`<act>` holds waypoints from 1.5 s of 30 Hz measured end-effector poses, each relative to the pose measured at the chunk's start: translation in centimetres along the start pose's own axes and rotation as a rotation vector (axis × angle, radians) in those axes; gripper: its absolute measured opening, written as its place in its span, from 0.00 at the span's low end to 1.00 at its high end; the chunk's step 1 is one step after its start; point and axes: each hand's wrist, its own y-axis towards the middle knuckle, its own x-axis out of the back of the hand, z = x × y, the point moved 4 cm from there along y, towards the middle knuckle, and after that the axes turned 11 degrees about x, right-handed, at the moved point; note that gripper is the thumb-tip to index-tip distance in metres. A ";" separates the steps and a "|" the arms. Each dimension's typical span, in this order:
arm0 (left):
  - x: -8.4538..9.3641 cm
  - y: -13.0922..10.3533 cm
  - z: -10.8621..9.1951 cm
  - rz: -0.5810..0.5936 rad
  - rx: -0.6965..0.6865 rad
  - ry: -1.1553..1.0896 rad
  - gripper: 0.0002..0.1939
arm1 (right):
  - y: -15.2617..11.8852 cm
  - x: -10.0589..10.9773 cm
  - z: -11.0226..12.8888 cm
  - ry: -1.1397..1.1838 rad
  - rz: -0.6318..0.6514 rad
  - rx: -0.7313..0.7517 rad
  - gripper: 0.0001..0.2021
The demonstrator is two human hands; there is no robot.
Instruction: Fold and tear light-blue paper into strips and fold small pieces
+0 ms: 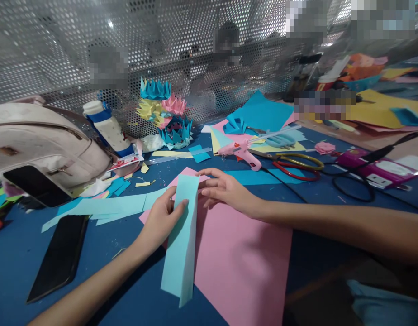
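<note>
A light-blue paper strip point(182, 235), folded lengthwise, stands tilted above a large pink paper sheet point(243, 253). My left hand point(161, 215) pinches it from the left side, thumb in front and fingers behind. On the other side, my right hand point(225, 192) has its fingers stretched toward the strip's upper right edge; whether they touch it I cannot tell. More light-blue paper strips point(110, 206) lie flat to the left of my left hand. Beyond my right hand lies a pink glue gun point(241, 151) with its black cord.
Scissors with red and yellow handles point(297, 165) lie at right, near a magenta device point(361, 167). Folded paper flowers point(175, 129) stand against the perforated metal panel point(182, 40). At left are a backpack point(42, 136), a bottle point(109, 129) and two phones, one a black phone point(61, 253) lying flat.
</note>
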 end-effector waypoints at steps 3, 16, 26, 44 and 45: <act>-0.1 -0.3 -0.4 -0.036 -0.022 0.055 0.25 | 0.0 0.3 0.0 -0.049 -0.025 0.003 0.22; -0.9 -1.2 -0.6 0.017 -0.061 0.099 0.22 | 0.0 1.3 -0.5 -0.079 -0.162 -0.055 0.19; -1.5 -1.4 -0.8 0.073 -0.037 0.032 0.31 | 0.0 1.4 -0.3 -0.086 -0.145 -0.072 0.17; -1.1 -0.2 -0.2 0.306 0.153 -0.440 0.18 | -0.2 1.2 -0.4 -0.095 -0.120 -0.003 0.16; -1.1 -0.2 -0.2 0.304 0.147 -0.433 0.18 | -0.2 1.3 -0.4 -0.096 -0.118 -0.001 0.16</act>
